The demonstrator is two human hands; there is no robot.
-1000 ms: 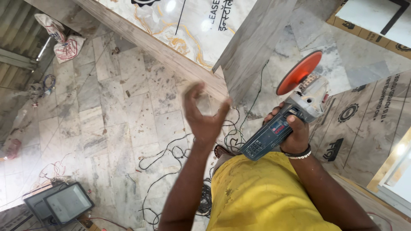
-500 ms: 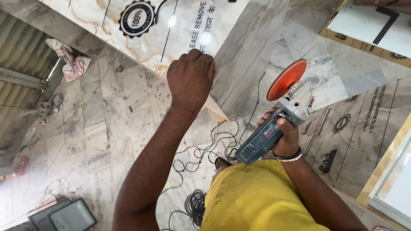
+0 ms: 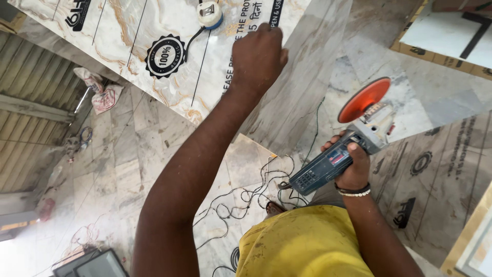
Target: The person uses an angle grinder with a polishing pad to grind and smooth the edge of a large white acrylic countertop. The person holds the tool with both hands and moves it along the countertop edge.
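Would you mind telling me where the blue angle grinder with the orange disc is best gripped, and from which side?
Probably the long blue body of the angle grinder, behind the grey gear head. The right hand already wraps it there, coming from the cord end. The orange disc sits at the far end, so a grip from the rear keeps fingers away from it.

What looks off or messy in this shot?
The thin black cord lies in loose tangled loops across the marble floor, right by the person's foot, below the angle grinder in the right hand. The left hand rests on the film-covered sheet. No damage visible.
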